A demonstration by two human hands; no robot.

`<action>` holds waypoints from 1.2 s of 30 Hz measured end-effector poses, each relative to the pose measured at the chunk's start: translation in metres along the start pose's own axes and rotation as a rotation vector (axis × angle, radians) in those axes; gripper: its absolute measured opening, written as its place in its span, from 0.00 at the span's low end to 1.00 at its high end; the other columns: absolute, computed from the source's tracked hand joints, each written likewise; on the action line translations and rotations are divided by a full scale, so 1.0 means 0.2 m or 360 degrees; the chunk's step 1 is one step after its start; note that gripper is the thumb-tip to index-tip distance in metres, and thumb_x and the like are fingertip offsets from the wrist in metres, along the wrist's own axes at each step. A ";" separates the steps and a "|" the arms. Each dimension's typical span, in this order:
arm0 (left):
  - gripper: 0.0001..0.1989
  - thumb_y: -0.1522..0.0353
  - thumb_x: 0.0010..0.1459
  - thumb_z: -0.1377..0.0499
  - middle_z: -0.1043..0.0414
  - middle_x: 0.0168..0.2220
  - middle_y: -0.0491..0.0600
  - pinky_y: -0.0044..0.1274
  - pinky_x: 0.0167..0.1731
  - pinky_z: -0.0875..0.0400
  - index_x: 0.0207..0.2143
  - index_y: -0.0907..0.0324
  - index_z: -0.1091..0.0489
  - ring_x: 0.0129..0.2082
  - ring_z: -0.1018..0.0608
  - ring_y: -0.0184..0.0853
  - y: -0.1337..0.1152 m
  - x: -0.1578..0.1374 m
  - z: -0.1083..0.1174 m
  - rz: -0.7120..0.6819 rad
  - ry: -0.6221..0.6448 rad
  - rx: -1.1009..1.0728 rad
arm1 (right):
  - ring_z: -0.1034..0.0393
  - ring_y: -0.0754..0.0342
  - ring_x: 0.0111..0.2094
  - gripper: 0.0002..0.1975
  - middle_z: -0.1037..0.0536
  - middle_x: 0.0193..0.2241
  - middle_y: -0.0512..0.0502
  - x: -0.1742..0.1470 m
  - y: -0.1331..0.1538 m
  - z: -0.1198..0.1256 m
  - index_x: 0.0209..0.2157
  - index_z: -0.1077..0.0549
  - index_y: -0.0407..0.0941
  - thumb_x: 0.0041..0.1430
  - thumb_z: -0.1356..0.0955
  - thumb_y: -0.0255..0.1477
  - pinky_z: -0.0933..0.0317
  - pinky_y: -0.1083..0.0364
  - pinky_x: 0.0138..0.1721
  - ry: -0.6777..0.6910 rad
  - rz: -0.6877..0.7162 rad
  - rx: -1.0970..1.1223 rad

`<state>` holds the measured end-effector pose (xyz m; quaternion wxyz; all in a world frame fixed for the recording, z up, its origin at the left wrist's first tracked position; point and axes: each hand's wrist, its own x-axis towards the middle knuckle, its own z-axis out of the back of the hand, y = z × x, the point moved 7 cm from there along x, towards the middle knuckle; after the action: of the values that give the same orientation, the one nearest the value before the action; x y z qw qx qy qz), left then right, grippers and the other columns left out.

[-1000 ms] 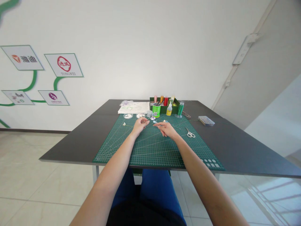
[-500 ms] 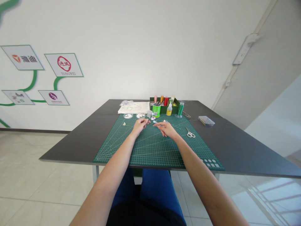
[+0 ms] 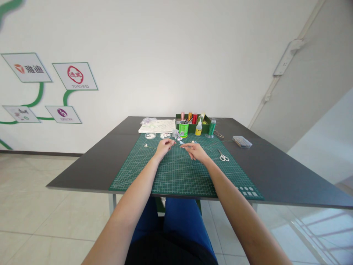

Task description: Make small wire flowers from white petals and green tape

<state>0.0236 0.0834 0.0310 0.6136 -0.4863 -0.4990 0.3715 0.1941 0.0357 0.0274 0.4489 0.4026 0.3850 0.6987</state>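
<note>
My left hand [image 3: 164, 147] is closed in a pinch over the green cutting mat [image 3: 176, 173]. A thin stem-like piece rises from its fingertips, with a small pale flower-like tip; its details are too small to tell. Just to the right is my right hand [image 3: 194, 151], thumb and index finger pressed together and pointing left, the other fingers curled down. What they pinch is too fine to make out. Small pale blue pieces [image 3: 181, 142] lie beyond the fingertips. A white flower bud on a thin stem [image 3: 146, 145] rests left of my left hand.
Behind the hands stand a green tin with tools [image 3: 183, 129], a glue bottle [image 3: 198, 129], a green thread spool [image 3: 211, 129] and a box of spools [image 3: 179, 117]. Two shallow dishes [image 3: 150, 136] hold white pieces. Scissors [image 3: 224, 158] and a clear case [image 3: 242, 141] lie right.
The thin piece in my left hand has turned, and its dark stem and tip now show less against the green tin. Both hands stay nearly in place.
</note>
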 end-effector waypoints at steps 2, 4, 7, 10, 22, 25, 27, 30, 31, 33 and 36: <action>0.12 0.62 0.50 0.36 0.33 0.21 0.44 0.19 0.21 0.43 0.29 0.64 0.25 0.19 0.36 0.25 0.00 0.00 0.00 0.0015 -0.0003 0.0001 | 0.49 0.62 0.08 0.23 0.37 0.08 0.58 0.00 0.00 0.01 0.49 0.24 0.38 0.59 0.35 0.39 0.51 0.62 0.13 -0.0019 -0.0004 0.0012; 0.12 0.62 0.49 0.35 0.34 0.20 0.44 0.19 0.20 0.43 0.29 0.64 0.25 0.18 0.36 0.25 0.01 0.00 0.00 0.0034 -0.0014 0.0005 | 0.49 0.62 0.08 0.24 0.37 0.08 0.58 0.00 0.01 0.01 0.49 0.24 0.38 0.59 0.35 0.40 0.51 0.62 0.13 -0.0037 -0.0006 0.0027; 0.12 0.61 0.48 0.35 0.35 0.19 0.43 0.19 0.19 0.44 0.28 0.63 0.25 0.18 0.36 0.25 0.01 0.00 0.00 0.0049 -0.0010 0.0002 | 0.50 0.62 0.08 0.24 0.37 0.08 0.58 -0.01 0.02 0.01 0.48 0.24 0.38 0.59 0.35 0.41 0.52 0.62 0.13 -0.0043 0.0009 0.0041; 0.12 0.62 0.48 0.34 0.35 0.19 0.43 0.18 0.18 0.45 0.28 0.63 0.26 0.17 0.36 0.25 0.01 0.00 0.00 0.0046 -0.0001 -0.0018 | 0.50 0.62 0.08 0.24 0.37 0.08 0.58 0.00 0.02 0.01 0.48 0.24 0.38 0.59 0.35 0.41 0.52 0.62 0.13 -0.0046 0.0012 0.0040; 0.12 0.63 0.49 0.34 0.36 0.16 0.42 0.17 0.15 0.47 0.29 0.64 0.27 0.14 0.36 0.24 0.04 0.01 0.01 0.0087 -0.0026 -0.0046 | 0.49 0.62 0.09 0.24 0.37 0.08 0.58 -0.01 0.02 0.01 0.48 0.24 0.38 0.58 0.35 0.41 0.51 0.62 0.13 -0.0069 -0.0002 0.0040; 0.13 0.62 0.49 0.34 0.36 0.15 0.42 0.17 0.14 0.46 0.29 0.63 0.28 0.13 0.36 0.24 0.05 0.01 0.00 0.0079 -0.0020 -0.0053 | 0.49 0.62 0.09 0.24 0.36 0.08 0.58 -0.01 0.02 0.01 0.47 0.24 0.38 0.58 0.35 0.41 0.51 0.62 0.13 -0.0059 -0.0009 0.0036; 0.13 0.62 0.49 0.33 0.35 0.16 0.42 0.17 0.14 0.46 0.29 0.63 0.28 0.14 0.36 0.24 0.05 0.01 0.00 0.0075 -0.0018 -0.0064 | 0.49 0.62 0.08 0.24 0.36 0.08 0.58 -0.01 0.02 0.01 0.47 0.24 0.38 0.58 0.35 0.41 0.52 0.62 0.13 -0.0051 -0.0008 0.0031; 0.13 0.63 0.48 0.33 0.34 0.17 0.43 0.17 0.14 0.46 0.29 0.63 0.29 0.14 0.35 0.24 0.05 0.01 0.00 0.0080 -0.0020 -0.0085 | 0.48 0.62 0.09 0.24 0.36 0.08 0.58 -0.01 0.02 0.01 0.48 0.24 0.38 0.58 0.35 0.41 0.52 0.62 0.13 -0.0048 -0.0002 0.0042; 0.13 0.63 0.48 0.33 0.35 0.17 0.42 0.17 0.14 0.46 0.29 0.63 0.29 0.14 0.35 0.24 0.05 0.01 0.00 0.0082 -0.0020 -0.0085 | 0.48 0.62 0.09 0.24 0.36 0.08 0.58 -0.01 0.02 0.01 0.48 0.24 0.38 0.58 0.35 0.41 0.52 0.62 0.13 -0.0049 0.0001 0.0047; 0.12 0.63 0.49 0.33 0.36 0.16 0.42 0.17 0.14 0.46 0.29 0.63 0.29 0.14 0.35 0.24 0.05 0.01 0.00 0.0084 -0.0021 -0.0077 | 0.49 0.62 0.09 0.23 0.36 0.08 0.58 -0.01 0.01 0.01 0.48 0.24 0.38 0.59 0.35 0.41 0.52 0.62 0.13 -0.0055 0.0011 0.0052; 0.12 0.64 0.48 0.33 0.35 0.17 0.43 0.17 0.14 0.46 0.29 0.64 0.28 0.14 0.35 0.24 0.05 0.01 0.00 0.0075 -0.0025 -0.0083 | 0.49 0.62 0.08 0.23 0.36 0.08 0.57 -0.01 0.02 0.01 0.47 0.24 0.39 0.59 0.35 0.41 0.52 0.62 0.13 -0.0061 0.0033 0.0058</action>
<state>0.0237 0.0881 0.0216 0.5879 -0.5108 -0.5017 0.3764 0.1950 0.0336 0.0305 0.4416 0.4279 0.3849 0.6883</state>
